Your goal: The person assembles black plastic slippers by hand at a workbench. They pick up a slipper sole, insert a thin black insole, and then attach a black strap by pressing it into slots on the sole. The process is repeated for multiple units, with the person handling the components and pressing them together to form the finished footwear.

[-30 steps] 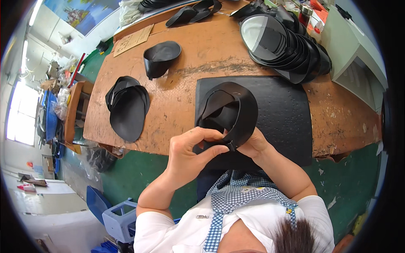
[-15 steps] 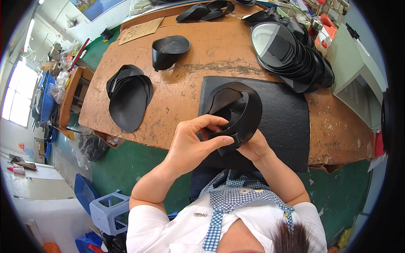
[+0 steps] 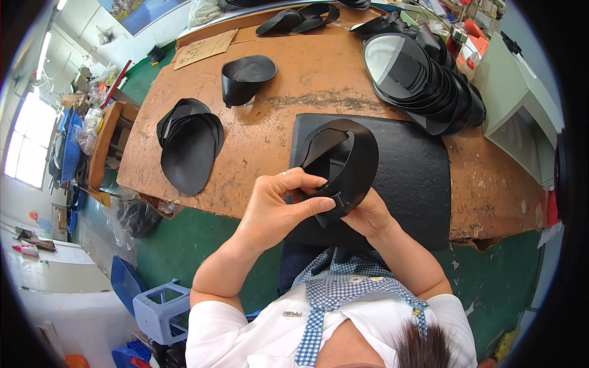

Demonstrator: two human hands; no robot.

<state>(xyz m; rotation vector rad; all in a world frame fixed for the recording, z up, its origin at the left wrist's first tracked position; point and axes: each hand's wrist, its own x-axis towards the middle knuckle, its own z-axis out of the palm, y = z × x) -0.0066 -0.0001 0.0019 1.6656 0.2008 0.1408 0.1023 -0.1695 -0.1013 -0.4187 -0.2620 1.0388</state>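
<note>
While slightly parted, fingers (image 3: 304, 180) grip band (image 3: 362, 161).

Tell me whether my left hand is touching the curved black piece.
Touching. In the head view, your left hand has its thumb tip against the near part of the curved black piece, with no gap.

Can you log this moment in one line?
left hand: pinching edge of curved black piece | right hand: against it, partly hidden | below: black mat on brown table
</note>
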